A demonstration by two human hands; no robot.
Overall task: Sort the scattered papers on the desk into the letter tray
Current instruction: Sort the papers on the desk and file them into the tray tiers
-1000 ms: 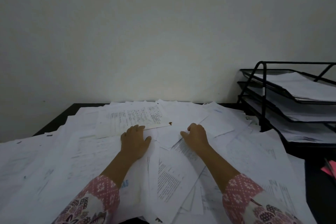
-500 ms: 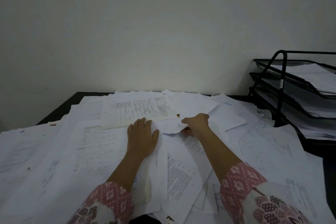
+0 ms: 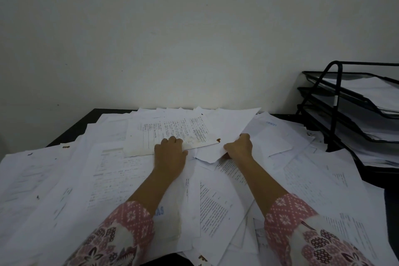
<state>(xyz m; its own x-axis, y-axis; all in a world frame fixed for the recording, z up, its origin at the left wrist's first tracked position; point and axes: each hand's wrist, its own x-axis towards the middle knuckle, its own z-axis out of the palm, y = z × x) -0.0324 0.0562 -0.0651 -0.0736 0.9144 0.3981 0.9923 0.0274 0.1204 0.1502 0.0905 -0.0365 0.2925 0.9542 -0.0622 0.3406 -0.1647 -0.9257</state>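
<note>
Loose white papers (image 3: pixel 112 179) cover the dark desk in overlapping layers. My right hand (image 3: pixel 238 147) grips the near edge of a blank white sheet (image 3: pixel 228 127), which tilts up toward the wall. My left hand (image 3: pixel 170 153) rests flat, fingertips on the near edge of a stained handwritten sheet (image 3: pixel 170 130). The black three-tier letter tray (image 3: pixel 336 101) stands at the right, each tier holding papers.
The bare dark desk top (image 3: pixel 86 121) shows only at the back left corner and along the right edge near the tray. A plain pale wall (image 3: pixel 194 39) rises directly behind the desk. Patterned pink sleeves (image 3: pixel 287 214) cover both forearms.
My right hand has closed on a blank sheet and lifted its far end off the pile. My left hand slid slightly forward onto the handwritten sheet. The view shifted left.
</note>
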